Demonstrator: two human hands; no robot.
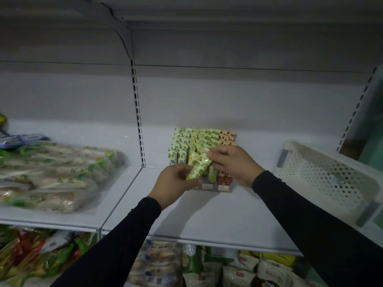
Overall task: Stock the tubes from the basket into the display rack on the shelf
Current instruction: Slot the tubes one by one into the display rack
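1. Green-and-yellow printed tube (pixel 198 166): held tilted just in front of the clear tiered display rack (pixel 224 188), which stands on the white metal shelf (pixel 207 214) and is packed with rows of matching tubes.
2. Left hand (pixel 173 183): fingers curled round the tube's lower end.
3. Right hand (pixel 232 162): fingertips pinch the tube's upper end.
4. White perforated plastic basket (pixel 323 175): on the shelf, well to the right of the rack; whether it holds anything cannot be told.
5. Clear plastic bags of packaged food (pixel 53 172): piled on the shelf's left section.
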